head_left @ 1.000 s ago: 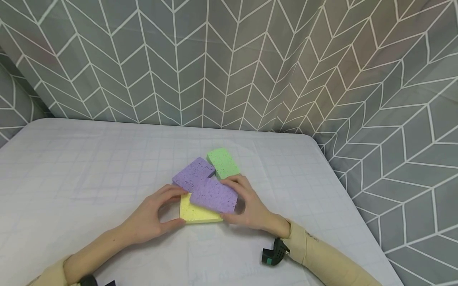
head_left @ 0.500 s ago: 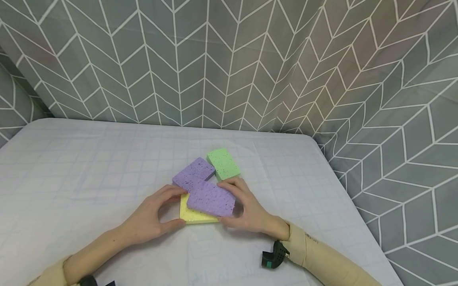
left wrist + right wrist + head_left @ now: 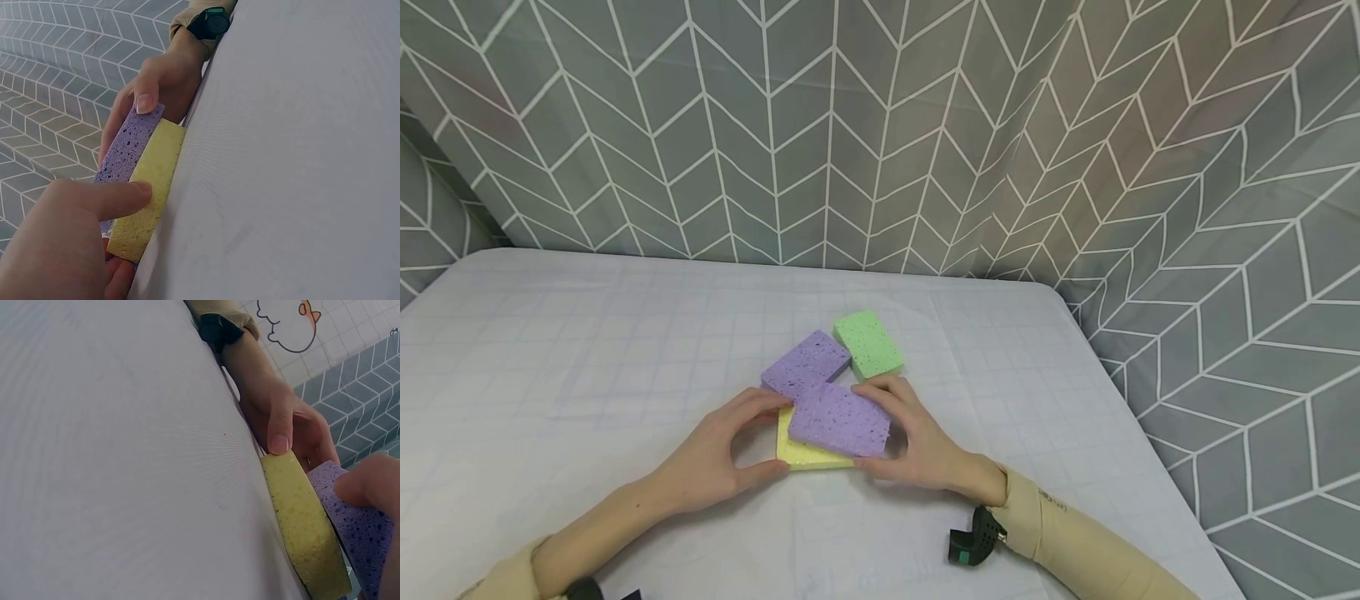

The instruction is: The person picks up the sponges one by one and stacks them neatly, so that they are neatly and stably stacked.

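Observation:
A yellow sponge (image 3: 801,456) lies flat on the table, and my left hand (image 3: 718,458) pinches its left end between thumb and fingers. My right hand (image 3: 921,442) holds a purple sponge (image 3: 841,421) by its right end. This purple sponge lies over the yellow one at a slant, covering much of it. In the left wrist view, the yellow sponge (image 3: 150,181) is nearest the table, with the purple sponge (image 3: 128,150) against its upper face. The right wrist view shows a narrow dark line between the yellow sponge (image 3: 303,525) and the purple sponge (image 3: 365,531) near my right hand.
A second purple sponge (image 3: 805,362) sits just behind the held one, partly overlapped in view. Behind and to the right lies a green sponge (image 3: 870,343). The white-covered table (image 3: 625,350) ends at a grey patterned curtain (image 3: 805,167) at the back and right.
My right hand has shifted the purple sponge slightly left and toward me, over the yellow sponge. My left hand and the yellow sponge stay in place.

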Demonstrator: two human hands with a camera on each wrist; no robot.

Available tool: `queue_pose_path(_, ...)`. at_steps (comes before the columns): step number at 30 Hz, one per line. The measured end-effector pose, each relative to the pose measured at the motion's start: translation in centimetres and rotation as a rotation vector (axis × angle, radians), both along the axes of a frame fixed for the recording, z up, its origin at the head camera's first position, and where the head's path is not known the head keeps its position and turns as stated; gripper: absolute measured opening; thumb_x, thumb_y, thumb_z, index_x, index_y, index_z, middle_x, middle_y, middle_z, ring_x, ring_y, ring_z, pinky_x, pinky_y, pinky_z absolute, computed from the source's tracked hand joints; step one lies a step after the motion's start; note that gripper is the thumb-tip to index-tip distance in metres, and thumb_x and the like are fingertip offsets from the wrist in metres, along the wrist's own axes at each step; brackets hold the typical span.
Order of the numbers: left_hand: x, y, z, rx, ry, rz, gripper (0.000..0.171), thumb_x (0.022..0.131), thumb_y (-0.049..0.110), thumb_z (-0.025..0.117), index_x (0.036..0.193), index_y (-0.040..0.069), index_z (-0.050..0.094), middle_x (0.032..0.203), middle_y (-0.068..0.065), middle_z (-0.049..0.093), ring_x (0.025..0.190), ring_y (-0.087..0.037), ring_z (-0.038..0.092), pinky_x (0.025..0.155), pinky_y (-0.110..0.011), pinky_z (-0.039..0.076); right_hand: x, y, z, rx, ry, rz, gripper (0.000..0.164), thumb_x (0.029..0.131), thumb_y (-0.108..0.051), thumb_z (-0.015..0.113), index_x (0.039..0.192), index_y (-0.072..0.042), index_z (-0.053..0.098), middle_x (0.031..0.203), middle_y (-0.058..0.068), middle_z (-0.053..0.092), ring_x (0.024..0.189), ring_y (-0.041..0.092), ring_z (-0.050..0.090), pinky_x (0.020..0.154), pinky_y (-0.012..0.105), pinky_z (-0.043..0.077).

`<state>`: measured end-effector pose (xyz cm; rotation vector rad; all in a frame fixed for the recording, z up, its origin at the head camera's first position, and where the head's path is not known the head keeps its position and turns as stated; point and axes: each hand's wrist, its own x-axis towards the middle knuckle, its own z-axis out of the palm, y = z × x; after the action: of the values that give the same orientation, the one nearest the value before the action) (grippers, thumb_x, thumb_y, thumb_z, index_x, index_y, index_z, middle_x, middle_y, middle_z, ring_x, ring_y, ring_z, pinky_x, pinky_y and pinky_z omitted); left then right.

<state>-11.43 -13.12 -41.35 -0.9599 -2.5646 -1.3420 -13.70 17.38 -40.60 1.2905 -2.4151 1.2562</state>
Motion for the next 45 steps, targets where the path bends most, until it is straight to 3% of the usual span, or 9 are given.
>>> queue_pose_path(9,-0.02,0.08,-0.1,0.075,0.071,-0.048,0.068,0.076,0.02,0.088,0.136,0.016,0.057,0.129,0.004,0.059,0.115,-0.014,0.063,0.107,-0.01,0.042,0.11,0.01,-0.02,0.018,-0.042,0.019,0.086,0.072,-0.018,0.084,0.147,-0.006,0.044,0.141,0.011,0.042,0.128,0.023,0.041,0.113,0.035,0.043)
queue_pose_path(22,-0.05,0.14,-0.11,0.083,0.059,-0.048,0.071,0.075,0.019,0.089,0.138,0.013,0.056,0.128,0.003,0.06,0.114,-0.013,0.064,0.106,-0.015,0.047,0.11,-0.04,0.22,0.04,-0.053,0.044,0.083,0.076,-0.019,0.083,0.147,-0.003,0.043,0.143,0.011,0.044,0.131,0.023,0.041,0.116,0.036,0.04)
queue_pose_path(31,-0.23,0.16,-0.25,0.165,0.024,-0.105,0.079,0.076,0.013,0.088,0.144,0.007,0.049,0.131,-0.005,0.059,0.119,-0.013,0.062,0.102,-0.027,0.055,0.06,-0.01,0.2,0.036,-0.066,0.052,0.083,0.076,-0.019,0.083,0.147,-0.004,0.043,0.145,0.01,0.045,0.133,0.023,0.043,0.118,0.039,0.039)
queue_pose_path(45,-0.21,0.23,-0.37,0.176,0.019,-0.121,0.078,0.076,0.013,0.088,0.143,0.008,0.049,0.131,-0.005,0.057,0.124,-0.01,0.056,0.103,-0.026,0.054,0.06,0.06,0.22,0.048,-0.087,0.079,0.081,0.077,-0.02,0.083,0.147,-0.006,0.044,0.145,0.009,0.046,0.133,0.023,0.043,0.118,0.038,0.039)
